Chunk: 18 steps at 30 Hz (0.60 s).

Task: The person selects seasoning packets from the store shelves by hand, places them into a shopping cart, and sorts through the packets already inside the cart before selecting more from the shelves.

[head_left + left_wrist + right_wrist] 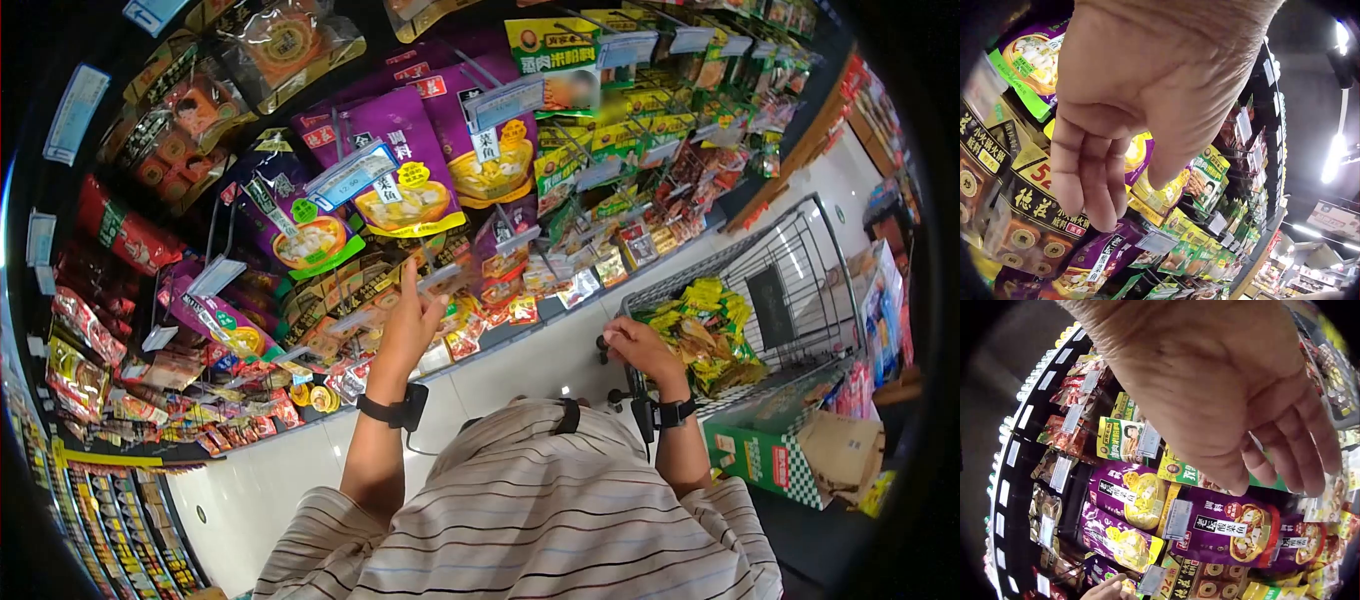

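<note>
Dark rack point(1035, 399) with hanging pouches point(1210, 547)

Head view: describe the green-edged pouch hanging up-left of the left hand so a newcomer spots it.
From the left hand, go up to the large yellow-edged purple pouch. The green-edged pouch hangs just left of it; its darker face and bright green bottom edge set it apart.

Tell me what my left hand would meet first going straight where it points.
Your left hand would probably meet the dark packets first, perhaps the purple pouch above; depth is unclear.
</note>
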{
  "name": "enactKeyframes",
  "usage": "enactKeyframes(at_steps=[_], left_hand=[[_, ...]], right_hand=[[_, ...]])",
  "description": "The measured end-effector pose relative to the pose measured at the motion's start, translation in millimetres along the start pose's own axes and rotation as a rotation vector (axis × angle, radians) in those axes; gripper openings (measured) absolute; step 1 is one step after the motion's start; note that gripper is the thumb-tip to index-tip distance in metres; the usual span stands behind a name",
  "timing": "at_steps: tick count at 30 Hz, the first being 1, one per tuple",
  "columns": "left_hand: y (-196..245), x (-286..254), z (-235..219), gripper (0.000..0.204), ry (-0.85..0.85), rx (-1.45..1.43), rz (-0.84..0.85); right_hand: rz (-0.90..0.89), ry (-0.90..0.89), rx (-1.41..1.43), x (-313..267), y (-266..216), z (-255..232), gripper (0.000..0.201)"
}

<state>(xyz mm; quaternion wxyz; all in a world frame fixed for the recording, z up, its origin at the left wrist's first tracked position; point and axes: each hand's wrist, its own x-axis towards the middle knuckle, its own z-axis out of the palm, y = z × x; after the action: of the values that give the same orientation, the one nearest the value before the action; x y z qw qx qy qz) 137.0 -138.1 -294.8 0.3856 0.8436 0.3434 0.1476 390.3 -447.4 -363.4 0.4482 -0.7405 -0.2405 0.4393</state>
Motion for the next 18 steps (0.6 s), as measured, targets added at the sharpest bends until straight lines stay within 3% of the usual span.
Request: enactKeyframes(at_steps=[3,6,9,14,18], left_hand=[[9.9,3.1,1.8,0.082,-0.071,-0.058,-0.056],[-0.7,8.3,6.9,0.082,-0.081,-0.056,-0.016],[1.5,10.5,3.8,0.081,-0.104,-0.097,-0.032],[-0.4,9.9,-2.8,0.08,-0.103,-0.105,-0.025],[-6.5,6.0,-6.7,0.079,-0.101,-0.124,-0.022]], right_hand=[[-0.005,0.127,-0.137,3.5,35.3,0.6,0.028],[0.003,0.3,-0.502,-0.4,77.9,-5.9,0.033],[0.075,0.505,-0.624,-13.5,126.9,-5.3,0.042],[0.262,0.559,-0.687,-29.6,207.4,1.9,0.047],[0.385,0.529,-0.804,-28.5,235.5,9.7,0.045]])
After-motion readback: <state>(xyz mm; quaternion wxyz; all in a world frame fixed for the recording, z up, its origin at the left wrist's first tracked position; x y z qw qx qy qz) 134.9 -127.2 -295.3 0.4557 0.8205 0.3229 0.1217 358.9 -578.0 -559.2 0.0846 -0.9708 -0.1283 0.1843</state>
